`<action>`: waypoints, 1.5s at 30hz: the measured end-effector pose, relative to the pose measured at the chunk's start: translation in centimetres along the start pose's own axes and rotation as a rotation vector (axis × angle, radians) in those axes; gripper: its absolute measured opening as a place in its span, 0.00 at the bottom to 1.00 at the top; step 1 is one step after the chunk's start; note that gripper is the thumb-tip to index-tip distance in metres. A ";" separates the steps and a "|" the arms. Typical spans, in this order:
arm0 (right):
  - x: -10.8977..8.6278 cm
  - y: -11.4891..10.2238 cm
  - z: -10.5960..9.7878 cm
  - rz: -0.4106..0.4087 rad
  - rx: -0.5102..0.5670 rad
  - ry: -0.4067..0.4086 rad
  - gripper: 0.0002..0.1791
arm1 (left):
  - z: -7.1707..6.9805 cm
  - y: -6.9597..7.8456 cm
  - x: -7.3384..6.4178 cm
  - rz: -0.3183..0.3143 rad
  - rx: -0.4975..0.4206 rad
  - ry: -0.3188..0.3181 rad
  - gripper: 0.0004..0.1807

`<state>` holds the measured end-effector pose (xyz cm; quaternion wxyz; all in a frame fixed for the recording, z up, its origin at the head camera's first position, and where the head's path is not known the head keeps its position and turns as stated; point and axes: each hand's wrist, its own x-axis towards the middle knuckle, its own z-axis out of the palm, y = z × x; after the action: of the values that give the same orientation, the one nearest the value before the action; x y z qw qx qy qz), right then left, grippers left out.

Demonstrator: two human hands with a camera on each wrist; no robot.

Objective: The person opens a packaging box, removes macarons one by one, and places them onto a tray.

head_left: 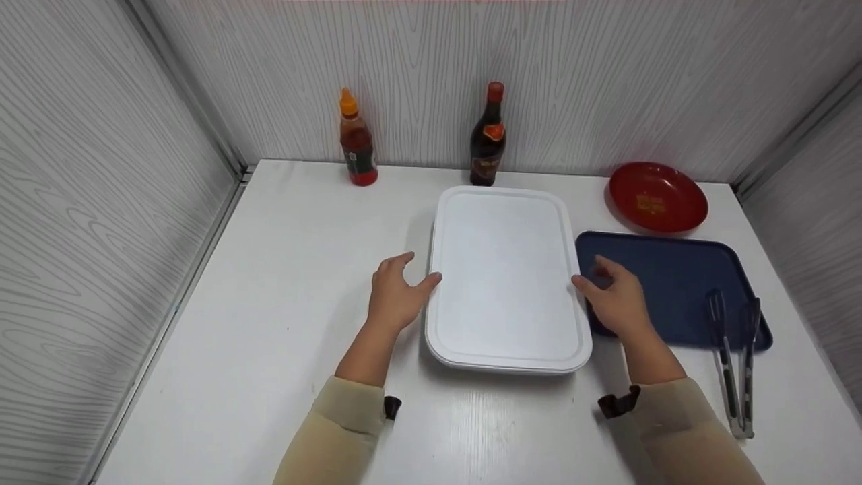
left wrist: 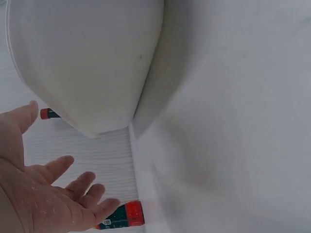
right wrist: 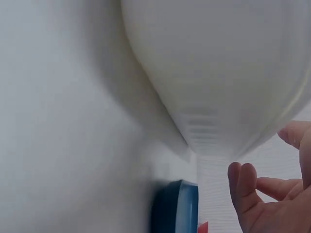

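Left hand (head_left: 397,293) and right hand (head_left: 618,296) stand on either side of a white box (head_left: 505,276), thumbs apart from the other fingers, palms turned inward, and neither has hold of anything. Each thumb tip comes right up to a long edge of the box top; whether skin meets plastic cannot be told. Beige sleeves (head_left: 347,421) reach in from the near side.

Everything stands on a white table (head_left: 269,269) with a few small dark specks and soft shadows around the box. Grey panels with a wood-grain pattern enclose it: a back wall (head_left: 411,67), a left wall (head_left: 81,202) and a right wall (head_left: 825,168).

As for the box, it sits flat on the table between the two hands, its flat top facing up and its long sides running away from the person. Behind it, by the back wall, stands a dark bottle (head_left: 486,145) with a red cap; farther left is a sauce bottle (head_left: 359,148) with an orange nozzle. Beyond the right hand lies a blue tray (head_left: 660,279), tongs (head_left: 728,377) across its near right part, with a red plate (head_left: 663,199) just behind it.
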<state>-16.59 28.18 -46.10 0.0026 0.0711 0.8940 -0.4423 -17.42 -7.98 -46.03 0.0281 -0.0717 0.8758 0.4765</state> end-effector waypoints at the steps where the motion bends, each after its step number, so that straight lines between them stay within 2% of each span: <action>1: 0.0 -0.1 0.2 0.008 0.007 0.000 0.42 | 0.1 0.0 -0.2 -0.016 -0.022 -0.008 0.40; 5: -0.2 0.0 0.9 0.031 0.026 0.015 0.37 | 0.3 -0.1 -0.9 -0.051 -0.067 -0.040 0.38; 11: -0.3 -0.1 1.0 0.031 0.019 0.022 0.29 | 0.4 -0.3 -1.5 -0.030 -0.024 -0.076 0.30; 21: -0.2 -0.6 0.6 0.110 0.002 0.005 0.30 | 0.3 0.0 -1.6 -0.075 -0.032 -0.088 0.28; 35: -0.4 -1.4 0.4 0.081 -0.020 0.056 0.25 | 0.3 0.1 -1.8 -0.026 0.015 -0.060 0.26; 45: -0.8 -2.3 0.3 0.048 0.033 0.100 0.23 | -0.3 0.5 -1.9 -0.005 -0.045 -0.053 0.25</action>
<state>-16.12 26.44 -44.41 -0.0326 0.1147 0.8836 -0.4528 -15.65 -7.79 -45.17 0.0506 -0.0619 0.8637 0.4977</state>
